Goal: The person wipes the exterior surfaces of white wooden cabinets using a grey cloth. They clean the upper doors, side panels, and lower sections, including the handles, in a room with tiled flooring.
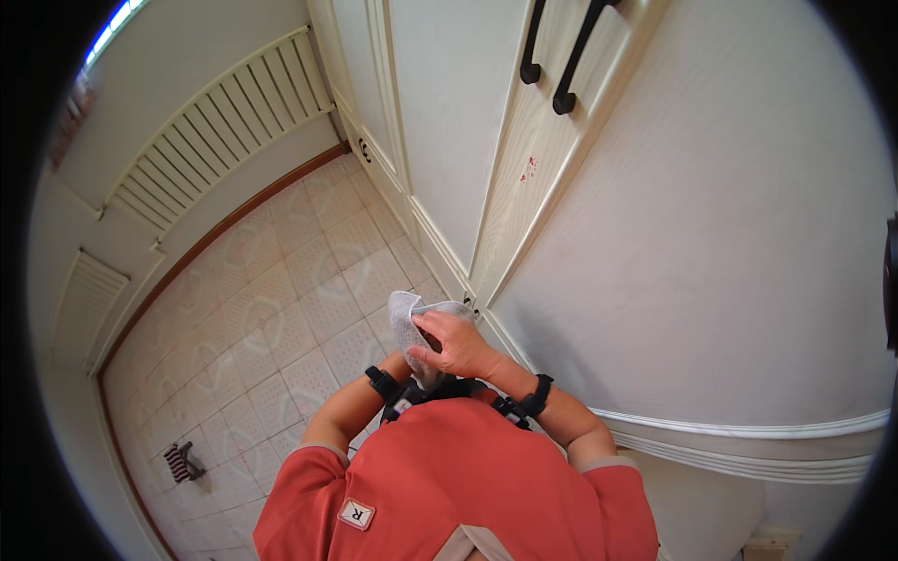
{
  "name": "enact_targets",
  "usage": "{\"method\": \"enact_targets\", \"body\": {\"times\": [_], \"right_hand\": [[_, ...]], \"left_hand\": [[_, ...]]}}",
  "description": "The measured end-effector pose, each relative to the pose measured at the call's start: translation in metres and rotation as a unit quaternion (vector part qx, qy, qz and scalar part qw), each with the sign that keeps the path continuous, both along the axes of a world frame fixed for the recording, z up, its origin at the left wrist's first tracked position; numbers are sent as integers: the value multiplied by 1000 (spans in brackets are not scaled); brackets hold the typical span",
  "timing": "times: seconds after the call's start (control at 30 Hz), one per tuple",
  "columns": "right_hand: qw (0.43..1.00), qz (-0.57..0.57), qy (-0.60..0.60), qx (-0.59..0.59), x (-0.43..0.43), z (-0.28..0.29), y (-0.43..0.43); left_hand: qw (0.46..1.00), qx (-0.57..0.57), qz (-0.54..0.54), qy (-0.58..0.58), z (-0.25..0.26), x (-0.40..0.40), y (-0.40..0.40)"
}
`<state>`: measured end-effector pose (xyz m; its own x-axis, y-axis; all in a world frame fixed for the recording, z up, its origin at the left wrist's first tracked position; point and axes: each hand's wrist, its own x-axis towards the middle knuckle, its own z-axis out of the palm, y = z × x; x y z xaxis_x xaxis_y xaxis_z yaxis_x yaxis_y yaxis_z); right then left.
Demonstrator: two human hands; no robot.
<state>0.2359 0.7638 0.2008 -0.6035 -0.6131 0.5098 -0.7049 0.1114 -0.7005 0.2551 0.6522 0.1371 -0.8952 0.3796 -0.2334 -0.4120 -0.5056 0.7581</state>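
A light grey terry cloth (pixel 405 317) with a pale hemmed edge is bunched up in front of my waist. My right hand (pixel 452 343) lies over its near right side, the fingertips on the upper fold and the thumb on the lower part. Beneath the cloth is my left hand (pixel 401 365); only the wrist side shows, and its fingers are mostly covered, so their grip cannot be made out. Just beyond the cloth stands a cream wardrobe (pixel 456 161) with panelled doors.
Black bar handles (pixel 577 63) stick out from the wardrobe doors, with small red marks (pixel 530 170) below them. White radiators (pixel 224 119) line the left wall. A small folding stool (pixel 181 463) stands on the patterned tile floor (pixel 280 336). White trim (pixel 736 429) runs along the right.
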Motion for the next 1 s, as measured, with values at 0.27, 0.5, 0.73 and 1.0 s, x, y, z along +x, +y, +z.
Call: {"method": "enact_targets", "body": {"times": [0.27, 0.5, 0.73, 1.0], "right_hand": [[996, -29, -82, 28, 6, 3, 2], [1000, 18, -12, 21, -7, 54, -5], [980, -157, 104, -70, -25, 85, -1], [859, -430, 268, -76, -16, 121, 57]], "left_hand": [[999, 28, 18, 6, 29, 14, 2], [995, 56, 15, 80, 90, -40, -19], [983, 102, 51, 141, 135, -69, -37], [933, 200, 155, 256, 163, -142, -53]]}}
